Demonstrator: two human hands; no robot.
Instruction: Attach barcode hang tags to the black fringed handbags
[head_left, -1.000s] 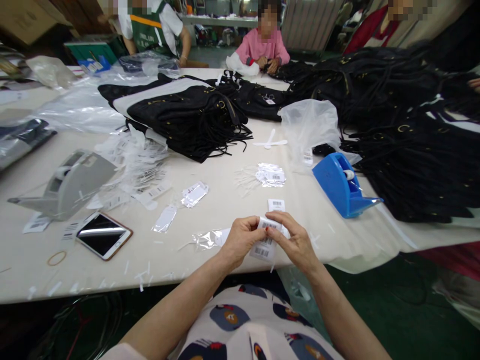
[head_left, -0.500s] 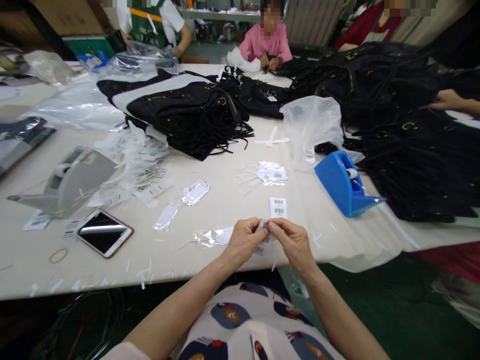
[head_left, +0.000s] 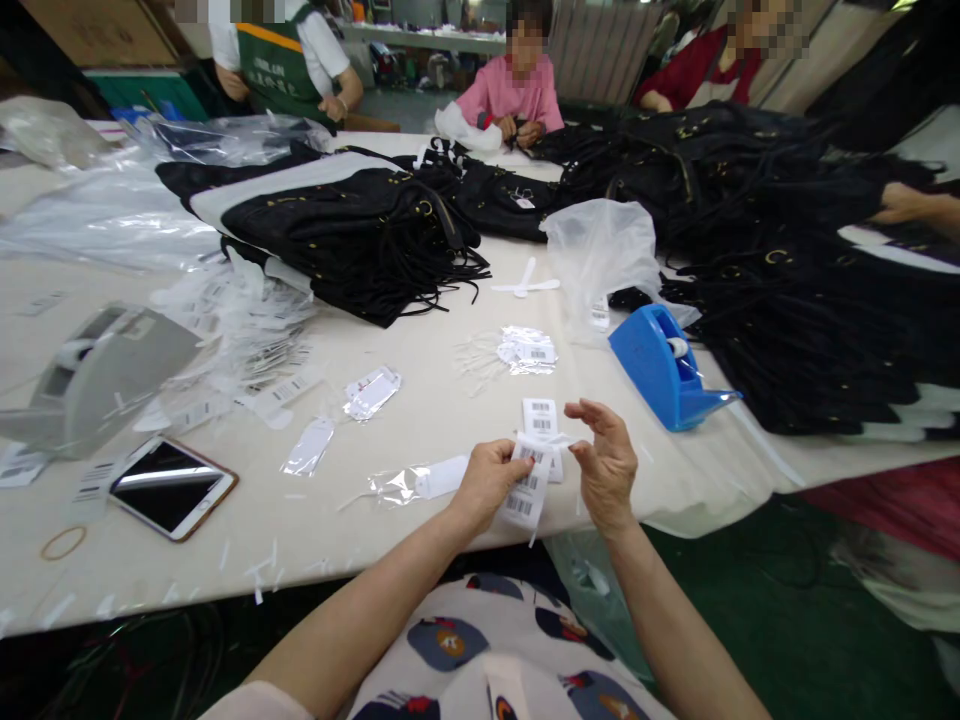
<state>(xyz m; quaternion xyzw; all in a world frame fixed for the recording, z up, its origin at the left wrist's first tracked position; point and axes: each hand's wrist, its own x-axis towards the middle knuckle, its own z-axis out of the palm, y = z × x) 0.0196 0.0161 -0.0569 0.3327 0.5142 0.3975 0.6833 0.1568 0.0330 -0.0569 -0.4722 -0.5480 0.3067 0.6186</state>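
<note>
My left hand point(head_left: 491, 480) pinches a sheet of barcode labels point(head_left: 523, 500) between thumb and fingers. My right hand point(head_left: 609, 462) is just to its right, with thumb and fingers apart. A thin white strip point(head_left: 559, 440) runs from the sheet's top to my right thumb; whether it sticks there I cannot tell. Partly hidden behind the held sheet lies another barcode label sheet point(head_left: 539, 412) on the table. Left of my left hand rests a white hang tag point(head_left: 442, 477) in a clear sleeve. Beyond my hands is a small pile of sleeved tags point(head_left: 529, 350) with strings.
A blue tape dispenser point(head_left: 660, 375) stands right, a grey one point(head_left: 112, 375) left. A phone point(head_left: 174, 487) lies near a rubber band point(head_left: 64, 543). Black fringed bags point(head_left: 337, 230) are stacked beyond, with more point(head_left: 825, 330) at right. Several co-workers are around the table.
My hands have drawn apart: the right fingers have opened and moved right, while the left keeps the label sheet, now lying more visible. The view has shifted slightly to the right.
</note>
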